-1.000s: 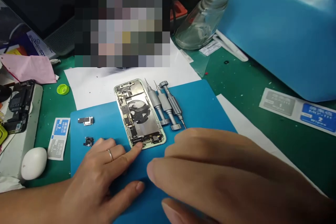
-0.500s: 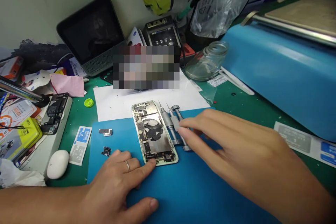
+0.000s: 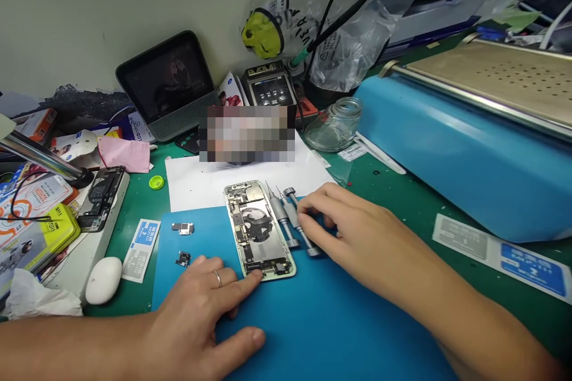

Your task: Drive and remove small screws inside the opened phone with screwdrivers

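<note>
left hand (image 3: pixel 196 303) — finger on phone (image 3: pixel 260 227), thumb spread | right hand (image 3: pixel 353 223) — by drivers (image 3: pixel 279 208), can't tell if pinching | risk: a bump could roll drivers into phone

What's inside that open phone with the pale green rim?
Inside the open phone are small dark circuit parts along its left side and bottom, and a round blackish patch in the middle. The left hand hides whatever lies under its fingertip.
</note>
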Action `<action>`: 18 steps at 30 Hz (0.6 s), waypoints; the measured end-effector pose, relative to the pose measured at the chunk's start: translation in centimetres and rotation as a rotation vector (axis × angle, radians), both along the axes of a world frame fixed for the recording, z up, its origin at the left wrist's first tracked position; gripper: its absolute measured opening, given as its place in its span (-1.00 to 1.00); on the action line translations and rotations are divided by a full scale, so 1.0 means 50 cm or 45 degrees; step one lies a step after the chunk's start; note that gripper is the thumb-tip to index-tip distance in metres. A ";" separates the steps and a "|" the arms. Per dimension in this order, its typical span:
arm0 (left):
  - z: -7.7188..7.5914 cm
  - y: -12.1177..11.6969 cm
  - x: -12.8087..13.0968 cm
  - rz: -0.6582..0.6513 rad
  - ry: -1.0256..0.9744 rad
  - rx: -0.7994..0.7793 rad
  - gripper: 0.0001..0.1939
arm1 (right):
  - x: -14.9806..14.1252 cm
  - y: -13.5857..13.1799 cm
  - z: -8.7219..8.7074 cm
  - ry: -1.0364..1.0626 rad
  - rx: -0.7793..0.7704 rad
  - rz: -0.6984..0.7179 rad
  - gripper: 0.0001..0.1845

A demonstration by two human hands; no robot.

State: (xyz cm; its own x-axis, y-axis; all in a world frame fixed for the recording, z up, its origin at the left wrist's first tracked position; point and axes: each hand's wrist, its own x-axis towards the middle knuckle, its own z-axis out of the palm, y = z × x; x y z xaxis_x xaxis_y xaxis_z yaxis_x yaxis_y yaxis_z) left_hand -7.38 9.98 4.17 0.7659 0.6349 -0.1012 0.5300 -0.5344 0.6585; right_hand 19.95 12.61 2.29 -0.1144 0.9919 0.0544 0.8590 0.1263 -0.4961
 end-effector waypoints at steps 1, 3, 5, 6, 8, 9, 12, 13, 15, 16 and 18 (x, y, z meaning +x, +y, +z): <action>0.000 0.000 0.000 -0.002 0.005 0.003 -0.52 | -0.001 0.001 0.001 0.002 -0.013 -0.006 -0.76; -0.001 0.000 0.000 0.001 0.010 0.019 -0.52 | -0.002 0.001 0.003 0.012 -0.035 -0.007 -0.76; -0.002 -0.001 0.000 0.006 0.004 0.030 -0.52 | -0.002 0.001 0.002 0.016 -0.044 -0.007 -0.79; -0.003 -0.001 0.000 0.006 -0.003 0.035 -0.52 | -0.002 0.001 0.001 0.013 -0.043 -0.009 -0.81; -0.003 -0.002 0.000 0.006 -0.013 0.044 -0.53 | -0.001 0.002 -0.002 0.004 -0.032 -0.014 -0.82; -0.003 -0.003 0.000 0.006 -0.012 0.047 -0.53 | -0.001 0.002 -0.005 0.000 -0.018 -0.011 -0.82; 0.000 -0.005 0.000 0.010 0.002 0.049 -0.54 | -0.001 0.002 -0.011 -0.017 0.050 0.004 -0.78; 0.001 -0.005 0.001 0.009 0.007 0.048 -0.54 | -0.002 0.002 -0.013 -0.034 0.072 0.008 -0.74; 0.002 -0.005 0.001 0.008 0.018 0.045 -0.53 | -0.004 0.001 -0.016 -0.086 0.088 0.016 -0.68; 0.001 -0.005 0.001 0.008 0.021 0.046 -0.53 | -0.005 0.000 -0.018 -0.115 0.091 0.020 -0.66; 0.000 -0.005 0.001 0.007 0.018 0.044 -0.53 | -0.006 -0.001 -0.021 -0.159 0.102 0.029 -0.65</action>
